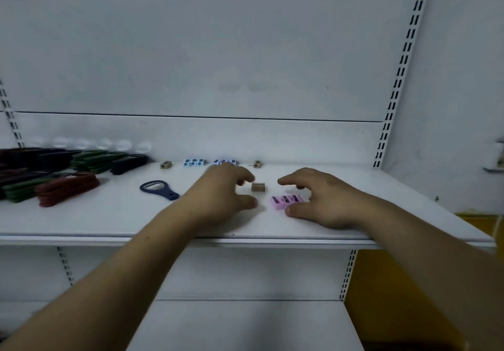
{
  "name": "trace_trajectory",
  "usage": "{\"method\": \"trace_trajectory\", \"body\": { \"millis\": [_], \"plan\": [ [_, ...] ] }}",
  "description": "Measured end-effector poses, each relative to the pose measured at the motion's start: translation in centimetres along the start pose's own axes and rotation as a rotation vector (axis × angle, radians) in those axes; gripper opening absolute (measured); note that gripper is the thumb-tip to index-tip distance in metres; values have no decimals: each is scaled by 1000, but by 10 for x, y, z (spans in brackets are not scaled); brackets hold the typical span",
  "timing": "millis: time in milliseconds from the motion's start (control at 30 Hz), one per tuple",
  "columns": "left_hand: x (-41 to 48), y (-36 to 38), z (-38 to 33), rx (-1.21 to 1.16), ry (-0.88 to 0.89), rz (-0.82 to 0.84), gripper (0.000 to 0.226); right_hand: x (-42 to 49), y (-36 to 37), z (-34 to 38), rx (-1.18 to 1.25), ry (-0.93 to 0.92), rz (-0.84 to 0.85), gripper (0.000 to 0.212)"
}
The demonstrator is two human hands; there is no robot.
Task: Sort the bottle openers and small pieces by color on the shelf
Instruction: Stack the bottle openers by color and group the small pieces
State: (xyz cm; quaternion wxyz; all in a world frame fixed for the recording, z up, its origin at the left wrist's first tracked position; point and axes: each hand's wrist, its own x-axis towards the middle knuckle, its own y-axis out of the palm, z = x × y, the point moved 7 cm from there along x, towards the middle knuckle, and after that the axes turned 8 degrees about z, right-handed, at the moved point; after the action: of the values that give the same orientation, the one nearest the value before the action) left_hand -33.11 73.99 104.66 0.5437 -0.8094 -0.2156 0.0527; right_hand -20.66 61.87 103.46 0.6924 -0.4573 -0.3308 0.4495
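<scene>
- Shelf: white board; its front lip ran across under both of my forearms, and a slotted upright bounded it on the right.
- Left hand: released, fingers loosely curled and holding nothing; thumb and forefinger stood apart just left of the tan piece.
- Right hand: arched over the pink row, thumb against the row's near side. I could not tell whether it was grasping the row, since the hand hid the row's right end.
- Tan piece: alone on bare board between my two hands, touching neither.
- Blue opener: flat, left of my left hand, with open board around it.
- Red stack, green stack, dark stack: opener piles crowded at the left end.
- Back edge: blue pieces in a row; single tan pieces to either side.
- Open room: the right part of the board, beyond my right hand.
</scene>
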Motion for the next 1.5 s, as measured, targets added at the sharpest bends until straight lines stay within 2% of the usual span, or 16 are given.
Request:
{"method": "trace_trajectory", "body": {
  "millis": [100, 167, 267, 333, 867, 1200, 1400, 1500],
  "plan": [
    [-15, -15, 38, 148, -112, 10, 61, 7, 6, 12, -20, -20, 38, 52],
    [-21, -13, 49, 104, -110, 69, 62, 11, 11, 20, -33, -47, 33, 42],
    [-22, -7, 48, 77, -46, 136, 49, 16, 14, 27, -21, -63, 15, 26],
    [-20, -8, 46, 84, -35, 128, 41, 17, 14, 28, 4, -53, 7, 23],
    [1, -9, 45, 161, 70, 169, 34, 50, -5, -20, -80, 103, -32, 26],
    [30, -2, 44, 136, 64, 151, 36, 103, -15, -51, -113, 115, -88, 25],
    [37, -4, 52, 142, 22, 143, 37, 122, -20, -73, -151, 163, -65, 28],
    [40, -4, 55, 150, 6, 157, 37, 125, -27, -60, -203, 140, -166, 36]
  ]
}}
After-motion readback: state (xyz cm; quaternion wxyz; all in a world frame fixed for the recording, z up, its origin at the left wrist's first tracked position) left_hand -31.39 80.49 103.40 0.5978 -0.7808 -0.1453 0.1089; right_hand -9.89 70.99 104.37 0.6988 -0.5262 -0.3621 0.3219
